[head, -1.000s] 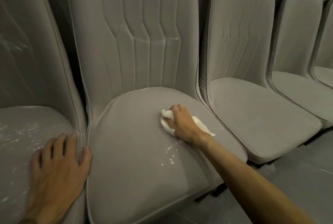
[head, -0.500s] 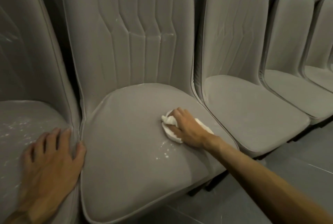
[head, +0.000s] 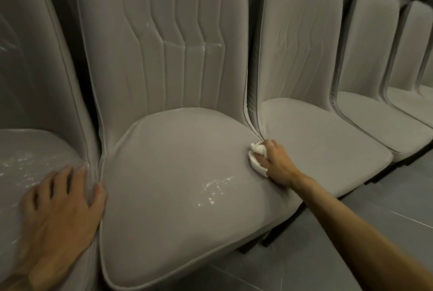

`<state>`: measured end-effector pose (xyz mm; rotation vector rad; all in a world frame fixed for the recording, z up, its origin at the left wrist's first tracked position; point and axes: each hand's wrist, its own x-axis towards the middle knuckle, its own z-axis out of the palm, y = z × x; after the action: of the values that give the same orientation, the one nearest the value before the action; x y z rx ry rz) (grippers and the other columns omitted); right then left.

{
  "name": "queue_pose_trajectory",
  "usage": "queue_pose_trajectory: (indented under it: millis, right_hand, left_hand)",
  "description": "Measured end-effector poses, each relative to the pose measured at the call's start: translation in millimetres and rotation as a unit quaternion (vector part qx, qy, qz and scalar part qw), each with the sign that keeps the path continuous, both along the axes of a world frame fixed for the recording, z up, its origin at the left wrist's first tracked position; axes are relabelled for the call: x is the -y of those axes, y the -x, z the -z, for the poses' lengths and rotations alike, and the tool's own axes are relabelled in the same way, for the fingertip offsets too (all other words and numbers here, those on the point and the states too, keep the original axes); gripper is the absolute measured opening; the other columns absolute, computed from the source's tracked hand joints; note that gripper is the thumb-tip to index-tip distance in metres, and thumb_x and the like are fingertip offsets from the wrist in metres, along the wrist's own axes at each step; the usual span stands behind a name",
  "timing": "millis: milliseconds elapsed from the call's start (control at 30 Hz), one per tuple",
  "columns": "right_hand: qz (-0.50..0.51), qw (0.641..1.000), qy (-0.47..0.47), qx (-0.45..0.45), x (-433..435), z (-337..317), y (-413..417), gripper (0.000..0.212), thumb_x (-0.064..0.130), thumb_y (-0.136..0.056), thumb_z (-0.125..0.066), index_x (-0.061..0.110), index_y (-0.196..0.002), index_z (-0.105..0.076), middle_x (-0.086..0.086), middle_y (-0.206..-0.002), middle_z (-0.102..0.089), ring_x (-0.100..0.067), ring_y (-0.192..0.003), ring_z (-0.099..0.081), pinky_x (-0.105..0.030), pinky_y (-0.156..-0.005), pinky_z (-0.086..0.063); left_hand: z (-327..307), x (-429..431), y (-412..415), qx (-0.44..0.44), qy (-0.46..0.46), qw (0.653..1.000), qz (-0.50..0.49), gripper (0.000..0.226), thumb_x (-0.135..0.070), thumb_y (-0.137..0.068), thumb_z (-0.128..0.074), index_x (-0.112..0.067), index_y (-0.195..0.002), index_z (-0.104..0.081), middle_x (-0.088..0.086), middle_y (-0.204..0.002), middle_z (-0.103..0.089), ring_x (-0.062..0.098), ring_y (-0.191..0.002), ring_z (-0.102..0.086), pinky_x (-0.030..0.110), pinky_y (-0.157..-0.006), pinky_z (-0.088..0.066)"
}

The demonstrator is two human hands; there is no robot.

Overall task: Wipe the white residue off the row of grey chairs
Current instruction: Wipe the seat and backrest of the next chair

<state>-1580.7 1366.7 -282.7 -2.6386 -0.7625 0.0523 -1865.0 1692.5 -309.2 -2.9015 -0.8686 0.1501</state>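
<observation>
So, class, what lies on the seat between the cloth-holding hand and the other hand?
In the head view, mostly bare grey seat between right hand and left hand, with one patch of white residue nearer the white cloth.

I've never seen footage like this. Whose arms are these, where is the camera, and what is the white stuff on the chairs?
There is no machine here. These are a person's two bare arms, filmed by a wide-angle camera worn on their head, looking forward and down. The right hand grips a crumpled white cloth pressed against the right edge of the middle seat. The left hand lies flat on the left seat and holds nothing. The white stuff is residue: some white specks lie near the front of the middle seat, and more are scattered on the left seat. More grey chairs run off to the right.
</observation>
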Motion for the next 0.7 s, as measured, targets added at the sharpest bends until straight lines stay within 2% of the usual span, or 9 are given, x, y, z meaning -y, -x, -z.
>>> queue_pose_trajectory:
  millis: [100, 167, 267, 333, 433, 533, 567, 633, 700]
  right_hand:
    - [0.098, 0.995, 0.031, 0.017, -2.9, 5.3, 3.7, 0.037, 0.032, -0.102, -0.053, 0.001, -0.120, -0.062, -0.020, -0.118, -0.060, -0.037, -0.112, -0.055, -0.040, -0.097, -0.041]
    - [0.051, 0.997, 0.034, 0.043, -16.6, 16.8, 34.2, 0.033, 0.032, -0.102, -0.053, 0.007, -0.123, -0.060, -0.012, -0.120, -0.057, -0.030, -0.111, -0.052, -0.037, -0.100, -0.038]
    - [-0.059, 0.997, -0.016, 0.049, -22.1, 25.9, 73.5, 0.027, 0.034, -0.102, -0.054, 0.012, -0.116, -0.059, -0.005, -0.115, -0.054, -0.024, -0.104, -0.049, -0.035, -0.097, -0.038]
    - [-0.065, 0.997, 0.022, 0.038, -10.3, 18.5, 62.8, 0.029, 0.034, -0.101, -0.054, 0.010, -0.116, -0.059, -0.008, -0.116, -0.056, -0.026, -0.106, -0.051, -0.037, -0.097, -0.039]
    - [0.035, 0.998, 0.049, 0.031, 7.5, 5.9, 27.9, 0.034, 0.032, -0.102, -0.052, 0.004, -0.118, -0.062, -0.015, -0.116, -0.060, -0.034, -0.108, -0.056, -0.039, -0.097, -0.041]
    - [0.102, 0.991, 0.057, 0.059, -5.8, 7.9, 42.2, 0.035, 0.031, -0.103, -0.050, 0.005, -0.127, -0.055, -0.014, -0.125, -0.055, -0.033, -0.116, -0.051, -0.038, -0.101, -0.036]
    - [0.082, 0.992, 0.061, 0.072, -12.8, 14.2, 58.1, 0.034, 0.031, -0.103, -0.050, 0.008, -0.127, -0.055, -0.011, -0.125, -0.054, -0.031, -0.115, -0.051, -0.037, -0.100, -0.037]
    - [-0.027, 0.994, 0.032, 0.102, -22.0, 23.5, 95.3, 0.030, 0.034, -0.102, -0.050, 0.015, -0.125, -0.056, -0.003, -0.120, -0.053, -0.024, -0.107, -0.051, -0.032, -0.095, -0.040]
    - [-0.090, 0.993, -0.004, 0.077, -15.0, 24.2, 112.4, 0.026, 0.038, -0.101, -0.051, 0.022, -0.121, -0.056, 0.004, -0.115, -0.051, -0.016, -0.100, -0.048, -0.025, -0.090, -0.039]
  left_hand:
    - [-8.5, 6.5, -2.1, 0.039, 0.024, 0.998, -0.034, 0.098, -0.050, -0.080, 0.005, -0.010, -0.153, -0.047, 0.026, -0.164, -0.027, 0.047, -0.146, -0.026, 0.058, -0.113, -0.024]
    - [-10.0, 7.8, -2.1, 0.058, 0.042, 0.996, -0.053, 0.093, -0.051, -0.083, -0.005, -0.002, -0.146, -0.053, 0.031, -0.156, -0.038, 0.050, -0.140, -0.035, 0.060, -0.110, -0.029]
    - [-3.3, 2.0, -0.9, 0.028, 0.026, 0.999, -0.027, 0.098, -0.051, -0.082, 0.005, -0.008, -0.150, -0.050, 0.027, -0.163, -0.028, 0.046, -0.147, -0.027, 0.057, -0.114, -0.023]
    - [1.3, -1.2, -0.1, 0.020, 0.014, 1.000, -0.011, 0.101, -0.051, -0.080, 0.010, -0.011, -0.151, -0.050, 0.025, -0.166, -0.023, 0.045, -0.149, -0.021, 0.056, -0.116, -0.020]
    - [1.3, 0.3, -1.0, 0.033, 0.016, 0.999, -0.017, 0.098, -0.051, -0.081, 0.004, -0.009, -0.150, -0.051, 0.028, -0.162, -0.028, 0.047, -0.146, -0.025, 0.058, -0.114, -0.023]
    - [1.5, 3.0, -0.5, 0.097, 0.039, 0.994, -0.037, 0.081, -0.048, -0.088, -0.019, 0.002, -0.140, -0.056, 0.034, -0.146, -0.044, 0.052, -0.131, -0.042, 0.064, -0.105, -0.034]
    - [2.8, 3.4, -0.2, 0.104, 0.040, 0.993, -0.042, 0.077, -0.047, -0.089, -0.024, 0.002, -0.138, -0.056, 0.035, -0.143, -0.046, 0.052, -0.127, -0.044, 0.065, -0.102, -0.035]
    - [5.7, 2.0, 0.4, 0.105, 0.032, 0.993, -0.043, 0.074, -0.047, -0.090, -0.026, 0.001, -0.137, -0.057, 0.034, -0.141, -0.047, 0.052, -0.125, -0.044, 0.065, -0.100, -0.035]
    - [11.2, 0.4, 0.9, 0.109, 0.027, 0.993, -0.040, 0.075, -0.048, -0.090, -0.025, 0.001, -0.138, -0.056, 0.034, -0.142, -0.046, 0.052, -0.125, -0.044, 0.065, -0.100, -0.035]
